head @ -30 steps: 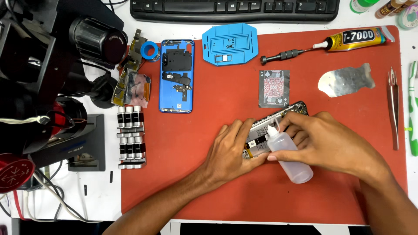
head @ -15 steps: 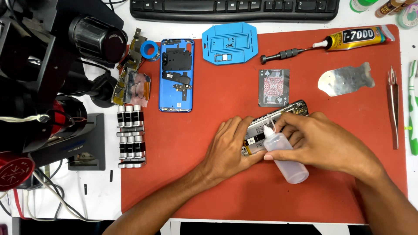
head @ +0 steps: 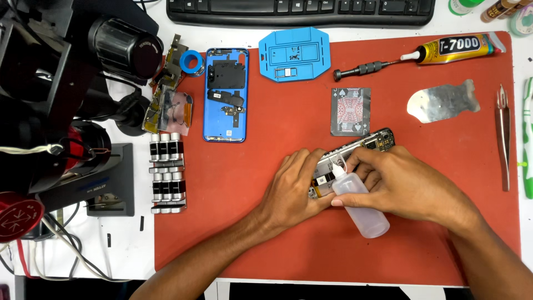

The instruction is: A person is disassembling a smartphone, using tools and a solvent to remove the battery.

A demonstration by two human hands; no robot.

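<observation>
An opened phone body lies tilted on the red work mat, its inner parts showing. My left hand presses on its lower left end and holds it down. In my right hand is a small clear squeeze bottle, tipped so that its white nozzle points at the phone's inside near my left fingers. Most of the phone's middle is hidden under both hands.
A blue phone back cover, a blue plastic jig, a playing card, a screwdriver, a glue tube and a thin metal sheet lie on the mat. Tweezers at right. Microscope and keyboard border it.
The bottle has tipped a little and its nozzle has come slightly closer to the phone's inside. Both hands stay on the phone in nearly the same place.
</observation>
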